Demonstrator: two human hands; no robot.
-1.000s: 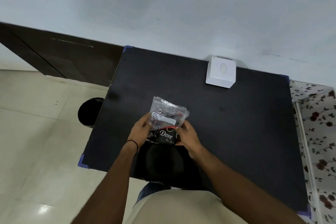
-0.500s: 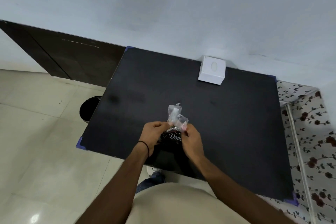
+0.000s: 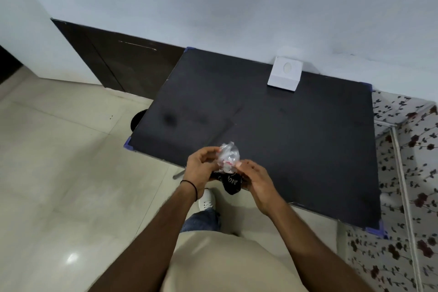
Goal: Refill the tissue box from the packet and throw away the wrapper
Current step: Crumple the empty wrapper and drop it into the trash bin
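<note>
- Packet (image 3: 228,168) sits over the surface's (image 3: 296,149) near edge; bare top beyond it
- Clear end crumpled, black end hangs below
- Your left hand (image 3: 200,168) and right hand (image 3: 257,179) fingers clamp it
- Tissue box (image 3: 284,76) at far edge

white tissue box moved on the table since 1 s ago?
No. The tissue box sits at the table's far edge against the wall, same spot as before. Its shift in the picture is only the head camera moving.

"love" in white on black packet (image 3: 231,181)
</note>
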